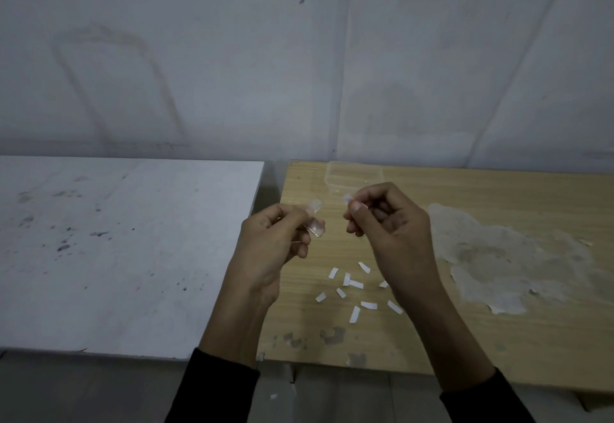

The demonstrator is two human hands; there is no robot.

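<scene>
A light wooden table [498, 339] stands against a pale grey wall [299, 57] marked with faint stains and seams. Just left of the table, across a narrow gap, sits a white tabletop [116, 256] speckled with dark spots. Grey floor [99, 389] shows below its near edge. The light is dim.

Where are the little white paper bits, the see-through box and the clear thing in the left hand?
white paper bits [355, 314]: head view, on the longest strip.
see-through box [327, 175]: head view, on its left rim.
clear thing [317, 230]: head view, on its lower end.
</scene>
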